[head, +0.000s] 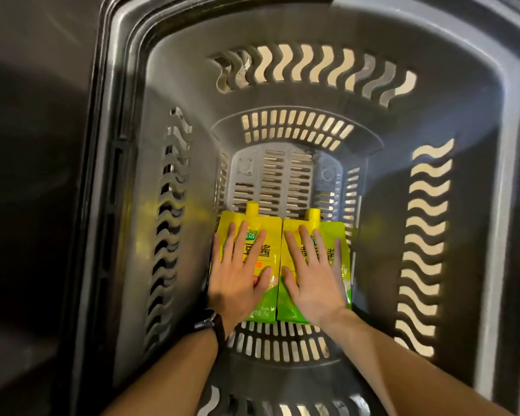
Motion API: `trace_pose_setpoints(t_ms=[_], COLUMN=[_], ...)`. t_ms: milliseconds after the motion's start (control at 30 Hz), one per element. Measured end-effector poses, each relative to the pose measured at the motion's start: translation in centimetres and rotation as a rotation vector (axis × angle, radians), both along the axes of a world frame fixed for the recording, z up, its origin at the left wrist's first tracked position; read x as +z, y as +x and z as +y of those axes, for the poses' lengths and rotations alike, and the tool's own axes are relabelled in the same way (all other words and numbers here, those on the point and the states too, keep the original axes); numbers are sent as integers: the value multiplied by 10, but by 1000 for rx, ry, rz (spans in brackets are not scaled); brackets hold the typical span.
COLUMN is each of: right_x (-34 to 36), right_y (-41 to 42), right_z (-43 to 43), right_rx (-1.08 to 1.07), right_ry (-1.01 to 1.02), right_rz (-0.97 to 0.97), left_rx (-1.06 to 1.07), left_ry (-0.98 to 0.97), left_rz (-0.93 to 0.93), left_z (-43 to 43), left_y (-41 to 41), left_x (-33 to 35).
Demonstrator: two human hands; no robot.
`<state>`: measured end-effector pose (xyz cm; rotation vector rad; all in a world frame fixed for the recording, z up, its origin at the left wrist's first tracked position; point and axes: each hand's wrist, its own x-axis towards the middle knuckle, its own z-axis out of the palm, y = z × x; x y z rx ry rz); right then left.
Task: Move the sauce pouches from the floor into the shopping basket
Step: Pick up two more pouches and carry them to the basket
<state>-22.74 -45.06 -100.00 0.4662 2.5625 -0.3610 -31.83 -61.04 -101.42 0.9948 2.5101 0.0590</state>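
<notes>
Two yellow-green sauce pouches lie flat side by side on the bottom of the deep grey shopping basket [174,85], spouts pointing away from me. My left hand [240,274] lies flat with spread fingers on the left pouch [264,304]. My right hand [312,274] lies flat in the same way on the right pouch [291,235]. Both arms reach down into the basket from the near side. A dark watch sits on my left wrist.
The basket's slotted walls rise steeply on all sides around the pouches. The far half of the basket floor [282,181] shows bare slotted plastic. Dark floor [27,175] lies to the left of the basket rim.
</notes>
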Motion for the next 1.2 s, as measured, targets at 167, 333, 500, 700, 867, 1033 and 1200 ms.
trace_pose_setpoints(t_ms=[167,333,500,700,867,1033,1200], right_x=[2,9,7,8,8,12,47], right_y=[-17,-15,-19,-18,-20,-26,-39], right_z=[31,33,33,22,16,16,29], right_rx=[18,-56,-58,-87,-111,-112,-133], right_ry=[5,37,49,32,23,7,-117], right_rz=[10,33,36,55,60,14,-15], left_rx=[64,91,79,61,44,15,16], left_ry=[-32,-16,-32,8,44,-42,-159], left_rz=[-18,-23,-26,-30,-15,15,-17], left_z=[26,38,42,35,30,33,39], left_y=[-11,-19,-29,-35,-41,-40,-44], left_x=[-2,-1,-2,-1,-3,4,35])
